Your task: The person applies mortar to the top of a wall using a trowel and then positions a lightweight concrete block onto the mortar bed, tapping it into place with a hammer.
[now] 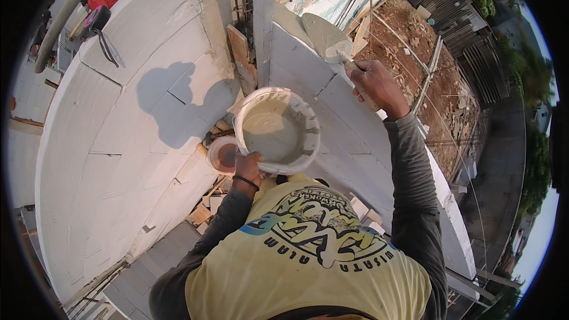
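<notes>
My left hand [250, 169] is closed on the near-left rim of a pale, mortar-smeared bucket [313, 136], held in front of my chest. Smooth grey mortar [264, 127] lies inside it. My right hand [382, 86] grips the handle of a trowel [325, 37] out to the right, fingers wrapped round it. The trowel's broad blade is coated in grey mortar and lies over the top edge of the white block wall [349, 121]. A grey layer of mortar [291, 22] covers that edge just left of the blade.
Another white block wall [148, 41] stands at left, with a tape measure [98, 18] on its top. A grey post [264, 0] rises where the walls meet. Below sits a small bucket [224, 155] beside rubble. Beyond the right wall are reddish soil [415, 35] and thin strings.
</notes>
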